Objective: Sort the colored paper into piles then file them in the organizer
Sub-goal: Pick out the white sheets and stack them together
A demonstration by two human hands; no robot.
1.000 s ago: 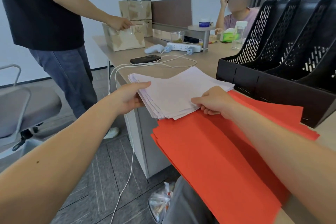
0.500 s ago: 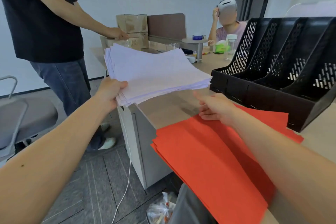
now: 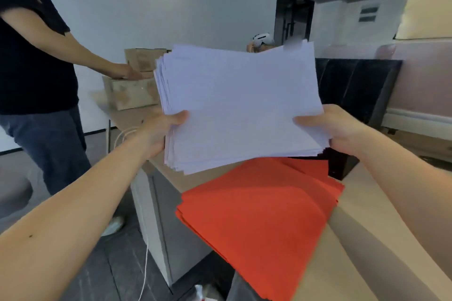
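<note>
Two grips are holding one white paper stack point(image 3: 239, 105) up over the desk point(image 3: 354, 264).

Left grip point(image 3: 159, 132) is clasping the stack's left edge at mid-frame, thumb lying on top; right grip point(image 3: 335, 127) is clasping the right edge, thumb likewise on top, so the white sheets are hanging in the air, clear of the desk. Below them, at lower centre, a red paper stack point(image 3: 259, 215) is lying on the desk, its lower-left corner jutting past the edge. A black organizer point(image 3: 354, 90) is standing at centre right, blurred and partly hidden. At the left a person in a black shirt point(image 3: 31, 56) is resting a hand on cardboard boxes point(image 3: 132, 91). A white cable point(image 3: 146, 264) is hanging beside the desk.
</note>
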